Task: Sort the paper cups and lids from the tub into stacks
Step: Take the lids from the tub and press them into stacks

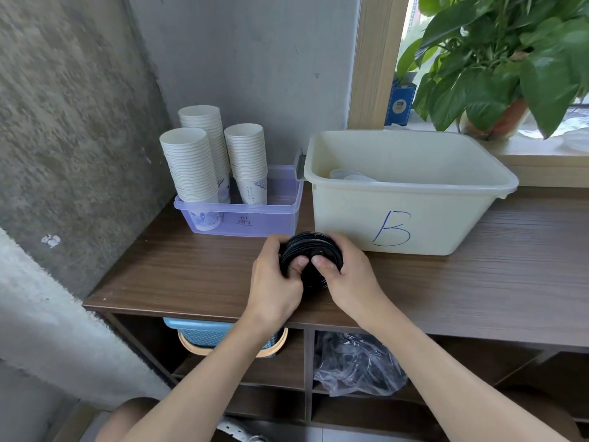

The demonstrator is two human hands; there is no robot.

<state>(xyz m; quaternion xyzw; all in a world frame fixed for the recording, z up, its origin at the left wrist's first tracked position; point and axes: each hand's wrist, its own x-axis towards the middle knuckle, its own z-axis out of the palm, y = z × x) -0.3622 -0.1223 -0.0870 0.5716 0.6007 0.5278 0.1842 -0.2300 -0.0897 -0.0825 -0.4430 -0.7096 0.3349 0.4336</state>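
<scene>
While both thumbs [301, 261] press on its top, the left hand [274, 279] and the right hand [350, 279] curl round a stack of black round plastic lids [308, 247] near the front edge of the brown wooden desk [478, 282]. Just behind stands a cream plastic tub [350, 218] marked B, clear lids [350, 176] lying in its left end. Three white paper-cup stacks [191, 164] stand in a purple translucent tray [255, 222] at the back left corner.
</scene>
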